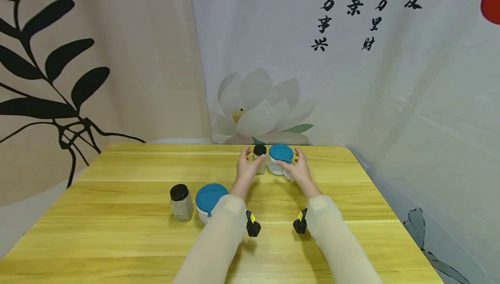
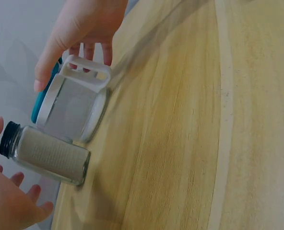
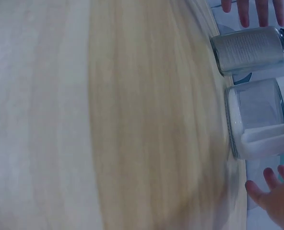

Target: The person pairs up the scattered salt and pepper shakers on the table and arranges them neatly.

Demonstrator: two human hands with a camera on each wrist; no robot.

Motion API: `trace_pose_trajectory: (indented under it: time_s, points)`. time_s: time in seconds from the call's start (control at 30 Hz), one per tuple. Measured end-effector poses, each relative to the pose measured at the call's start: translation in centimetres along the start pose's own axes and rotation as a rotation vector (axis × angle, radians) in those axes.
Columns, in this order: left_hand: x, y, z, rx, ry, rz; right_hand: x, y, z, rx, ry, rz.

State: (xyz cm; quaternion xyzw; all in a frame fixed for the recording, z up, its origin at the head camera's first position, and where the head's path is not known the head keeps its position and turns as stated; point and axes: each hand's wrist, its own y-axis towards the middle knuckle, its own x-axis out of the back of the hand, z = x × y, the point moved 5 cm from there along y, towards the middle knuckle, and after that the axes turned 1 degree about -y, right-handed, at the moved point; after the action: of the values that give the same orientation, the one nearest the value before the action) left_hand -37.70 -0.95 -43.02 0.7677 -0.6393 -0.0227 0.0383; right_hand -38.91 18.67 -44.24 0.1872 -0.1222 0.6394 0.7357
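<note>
At the far edge of the table stand a small glass jar with a black lid (image 1: 259, 150) and, just right of it, a wider jar with a blue lid (image 1: 280, 153) and a white handle (image 2: 87, 72). My left hand (image 1: 246, 171) is spread beside the black-lidded jar, fingers extended around its left side. My right hand (image 1: 300, 172) stands at the right of the blue-lidded jar, its thumb reaching over the front near the lid. Both jars are upright between the hands. Neither hand's fingers curl round a jar.
Nearer on the left stand a second black-lidded jar (image 1: 181, 203) and a second blue-lidded jar (image 1: 210, 199), partly covered by the left sleeve (image 1: 224, 227). Behind the wooden table (image 1: 117, 232) hangs a printed cloth (image 1: 343, 93).
</note>
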Motion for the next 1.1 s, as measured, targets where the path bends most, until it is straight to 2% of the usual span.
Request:
trace_pose_trajectory:
  time_s: [0.23, 0.37, 0.7, 1.1]
  points:
    - [-0.4, 0.3, -0.1, 0.001, -0.01, 0.02, 0.1, 0.3, -0.1, 0.0, 0.04, 0.028]
    - [-0.3, 0.4, -0.2, -0.003, 0.009, 0.019, 0.0, 0.6, -0.3, 0.006, 0.042, 0.043]
    - [-0.7, 0.7, -0.2, -0.012, 0.049, 0.067, -0.2, 1.0, -0.4, -0.002, 0.053, 0.068]
    - [-1.0, 1.4, -0.2, 0.029, 0.094, 0.115, -0.6, 1.5, -0.2, -0.004, 0.064, 0.078]
